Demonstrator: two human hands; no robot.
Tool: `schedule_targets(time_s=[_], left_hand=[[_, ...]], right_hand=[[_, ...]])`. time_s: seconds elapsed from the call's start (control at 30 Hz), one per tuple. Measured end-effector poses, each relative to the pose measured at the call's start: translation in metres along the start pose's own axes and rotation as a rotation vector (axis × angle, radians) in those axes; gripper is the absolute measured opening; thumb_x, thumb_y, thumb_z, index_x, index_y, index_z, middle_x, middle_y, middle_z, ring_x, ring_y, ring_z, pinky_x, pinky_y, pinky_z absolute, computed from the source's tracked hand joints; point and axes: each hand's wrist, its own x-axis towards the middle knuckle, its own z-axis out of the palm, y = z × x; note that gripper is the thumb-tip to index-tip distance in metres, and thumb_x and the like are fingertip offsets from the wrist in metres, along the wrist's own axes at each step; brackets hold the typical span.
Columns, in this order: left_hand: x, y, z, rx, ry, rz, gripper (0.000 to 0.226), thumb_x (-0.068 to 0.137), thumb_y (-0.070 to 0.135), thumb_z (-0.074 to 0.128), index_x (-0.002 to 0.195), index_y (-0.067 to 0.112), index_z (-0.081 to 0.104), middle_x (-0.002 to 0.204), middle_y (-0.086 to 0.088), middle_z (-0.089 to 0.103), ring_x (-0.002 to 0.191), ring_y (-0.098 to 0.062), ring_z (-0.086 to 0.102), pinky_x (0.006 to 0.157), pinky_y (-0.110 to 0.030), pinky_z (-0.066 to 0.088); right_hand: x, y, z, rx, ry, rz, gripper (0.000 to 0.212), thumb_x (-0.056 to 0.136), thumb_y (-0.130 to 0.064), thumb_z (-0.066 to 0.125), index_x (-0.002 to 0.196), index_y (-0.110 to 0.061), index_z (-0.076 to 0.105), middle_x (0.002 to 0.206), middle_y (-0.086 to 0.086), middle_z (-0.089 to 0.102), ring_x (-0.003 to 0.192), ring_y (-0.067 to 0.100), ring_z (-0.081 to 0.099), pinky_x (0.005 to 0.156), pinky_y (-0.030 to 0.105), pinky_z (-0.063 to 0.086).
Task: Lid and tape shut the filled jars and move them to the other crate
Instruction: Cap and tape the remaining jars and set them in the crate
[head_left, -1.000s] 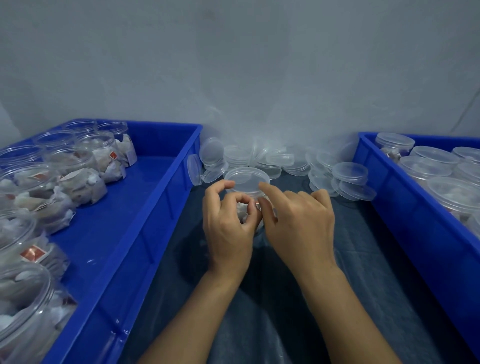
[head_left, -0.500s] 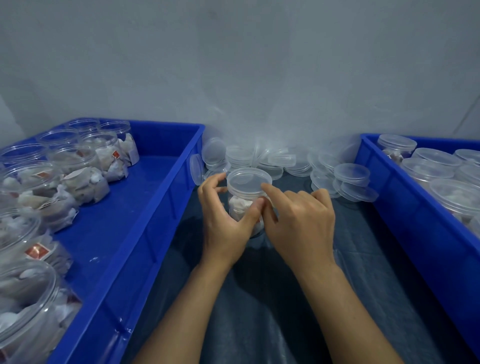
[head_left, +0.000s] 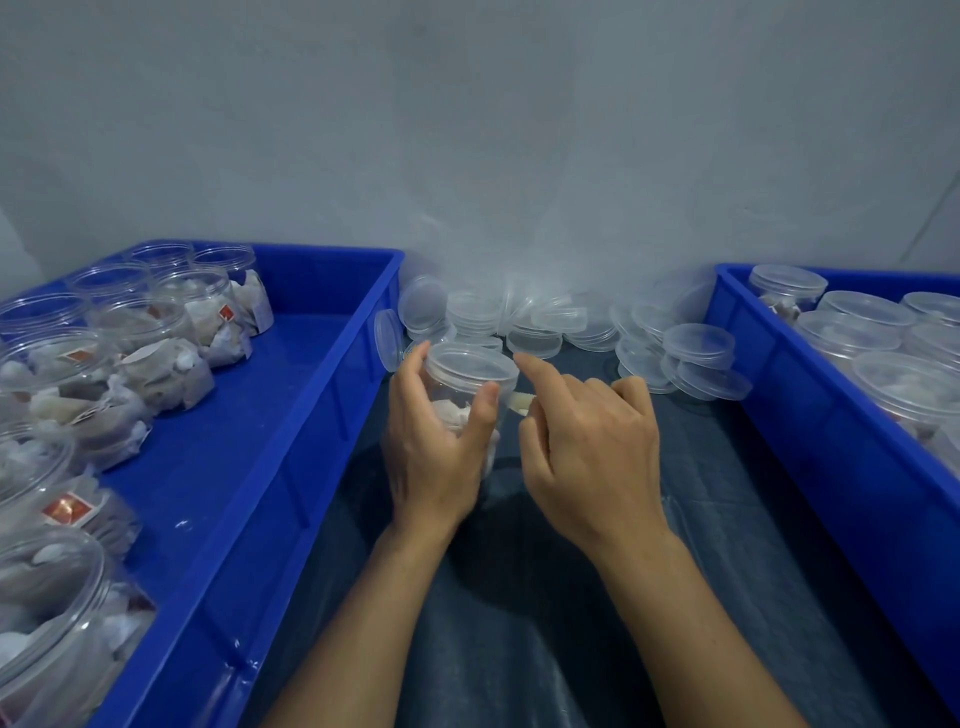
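left hand grip wraps clear round plastic lidded jar, upright, between blue plastic crates | right hand grip pinches pale tape strip beside jar wall | loose clear lids behind

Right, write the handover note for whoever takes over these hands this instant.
Left hand grips the lidded jar on the dark mat between the crates. Right hand pinches a tape strip at the jar's side.
Done: lid on; lidded jars sit in the right crate.
Left: finish taping, move this jar right, then do the open jars in the left crate. Spare lids lie behind.
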Motion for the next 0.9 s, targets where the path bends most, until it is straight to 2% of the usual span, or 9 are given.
schedule_targets(time_s=[0.1,0.17,0.27,0.3,0.4,0.47,0.73,0.9], left_hand=[[0.001,0.005,-0.002,0.019,0.019,0.005,0.081,0.086,0.071,0.059,0.148,0.020,0.045,0.139,0.002,0.059,0.115,-0.014,0.065,0.086,-0.024,0.052],[0.000,0.007,-0.001,0.007,0.009,0.002,0.082,0.085,0.070,0.061,0.146,0.017,0.047,0.137,0.000,0.059,0.111,-0.018,0.067,0.086,-0.021,0.051],[0.001,0.009,-0.001,0.009,0.002,0.025,0.079,0.087,0.068,0.061,0.144,0.014,0.049,0.133,-0.002,0.061,0.111,-0.016,0.064,0.086,-0.008,0.044],[0.001,0.010,-0.001,0.005,-0.002,0.024,0.078,0.087,0.068,0.061,0.143,0.014,0.050,0.132,-0.002,0.062,0.109,-0.016,0.065,0.086,-0.009,0.045],[0.001,0.012,0.000,-0.025,-0.012,-0.015,0.074,0.086,0.068,0.062,0.139,0.017,0.051,0.128,0.000,0.065,0.106,-0.022,0.069,0.088,-0.031,0.056],[0.001,0.014,-0.001,-0.038,-0.008,-0.031,0.072,0.086,0.068,0.062,0.137,0.018,0.053,0.126,0.001,0.067,0.107,-0.021,0.069,0.089,-0.040,0.057],[-0.001,0.021,-0.004,-0.061,-0.056,-0.113,0.074,0.082,0.071,0.060,0.135,0.020,0.055,0.122,0.005,0.066,0.111,-0.013,0.063,0.092,-0.046,0.056],[-0.002,0.024,-0.005,-0.029,-0.100,-0.119,0.075,0.080,0.075,0.058,0.135,0.024,0.054,0.123,0.008,0.065,0.110,-0.010,0.063,0.093,-0.045,0.056]], right_hand=[[0.000,0.000,-0.001,-0.030,-0.028,0.023,0.042,0.096,-0.023,0.048,0.135,-0.020,0.065,0.076,-0.007,0.063,0.067,0.021,0.053,0.076,0.040,0.037],[0.000,0.002,-0.001,-0.047,-0.044,0.045,0.042,0.097,-0.024,0.046,0.135,-0.021,0.065,0.078,-0.007,0.064,0.069,0.022,0.054,0.078,0.041,0.038],[0.001,0.005,-0.001,-0.076,-0.053,0.074,0.044,0.098,-0.027,0.044,0.136,-0.024,0.065,0.079,-0.008,0.063,0.071,0.022,0.054,0.079,0.040,0.037],[0.001,0.005,0.000,-0.085,-0.050,0.080,0.044,0.097,-0.028,0.044,0.136,-0.025,0.065,0.079,-0.008,0.063,0.072,0.021,0.053,0.080,0.040,0.036],[0.002,0.006,0.001,-0.096,-0.045,0.101,0.044,0.098,-0.030,0.044,0.136,-0.026,0.066,0.080,-0.008,0.064,0.073,0.021,0.053,0.081,0.039,0.036],[0.002,0.006,0.001,-0.091,-0.051,0.118,0.044,0.099,-0.030,0.044,0.137,-0.027,0.066,0.081,-0.008,0.065,0.074,0.021,0.054,0.081,0.039,0.036],[0.002,0.007,-0.002,-0.066,-0.126,0.157,0.045,0.100,-0.033,0.044,0.142,-0.033,0.062,0.083,-0.009,0.067,0.077,0.019,0.055,0.084,0.039,0.036],[0.001,0.009,-0.001,-0.078,-0.095,0.161,0.039,0.098,-0.032,0.050,0.131,-0.032,0.070,0.079,-0.006,0.071,0.072,0.023,0.058,0.080,0.041,0.035]])
